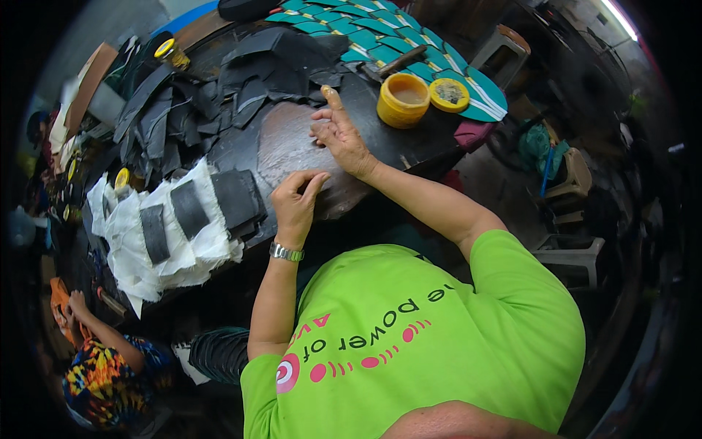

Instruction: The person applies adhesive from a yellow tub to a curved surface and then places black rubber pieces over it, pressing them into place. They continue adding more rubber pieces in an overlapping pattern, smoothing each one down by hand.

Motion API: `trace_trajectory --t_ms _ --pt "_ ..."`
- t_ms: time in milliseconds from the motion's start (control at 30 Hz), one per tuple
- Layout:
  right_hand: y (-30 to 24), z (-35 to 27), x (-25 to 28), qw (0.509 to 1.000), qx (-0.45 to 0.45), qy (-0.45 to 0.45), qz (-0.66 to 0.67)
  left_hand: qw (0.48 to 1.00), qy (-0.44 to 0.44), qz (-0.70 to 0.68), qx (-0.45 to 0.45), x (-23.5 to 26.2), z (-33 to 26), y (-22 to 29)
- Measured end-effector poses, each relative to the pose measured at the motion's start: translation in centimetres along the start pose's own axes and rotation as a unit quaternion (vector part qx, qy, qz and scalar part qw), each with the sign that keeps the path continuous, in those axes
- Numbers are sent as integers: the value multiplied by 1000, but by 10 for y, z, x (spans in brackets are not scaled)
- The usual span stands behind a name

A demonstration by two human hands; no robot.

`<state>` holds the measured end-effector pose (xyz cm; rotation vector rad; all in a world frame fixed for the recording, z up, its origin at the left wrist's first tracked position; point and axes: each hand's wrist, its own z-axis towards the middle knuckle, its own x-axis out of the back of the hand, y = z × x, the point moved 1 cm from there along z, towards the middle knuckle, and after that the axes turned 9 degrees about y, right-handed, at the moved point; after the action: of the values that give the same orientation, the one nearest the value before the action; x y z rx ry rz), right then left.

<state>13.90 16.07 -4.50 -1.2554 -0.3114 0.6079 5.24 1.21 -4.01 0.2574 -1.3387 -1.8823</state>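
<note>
Two hands work over a flat brown leather piece (292, 143) lying on the dark worktable (409, 146), near the picture's middle. The left hand (294, 205) sits at six o'clock from the piece, its fingers curled in and thumb meeting forefinger in a pinch right at the piece's near edge; whether anything lies between those fingertips I cannot tell. The right hand (338, 132) rests at three o'clock on the piece, spread open, fingertips pressing its surface, forefinger raised and gripping nothing. An open yellow glue pot (403, 99) stands just beyond that hand at two o'clock, its lid (448, 94) beside it. Black cut pieces (219, 80) pile at eleven o'clock, white cloth (168, 234) with black strips at eight o'clock, and teal shaped pieces (409, 51) fan out at one o'clock. Another person (110, 366) crouches at seven o'clock, and plastic stools (570, 175) stand at three o'clock.
</note>
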Motion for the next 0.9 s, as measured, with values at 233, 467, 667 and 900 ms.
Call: trace_trajectory --t_ms 233,467,667,900 --pt "-67 -1 87 886 292 40 -359 995 -5 78 -59 -5 -7 -6" --pt "-75 20 159 756 157 87 -630 994 -19 90 -64 -9 -5 -2" --pt "-61 23 151 852 75 78 -512 998 -34 40 -31 -3 -11 11" --pt "-73 4 117 890 164 59 -422 992 5 87 -90 1 7 10"
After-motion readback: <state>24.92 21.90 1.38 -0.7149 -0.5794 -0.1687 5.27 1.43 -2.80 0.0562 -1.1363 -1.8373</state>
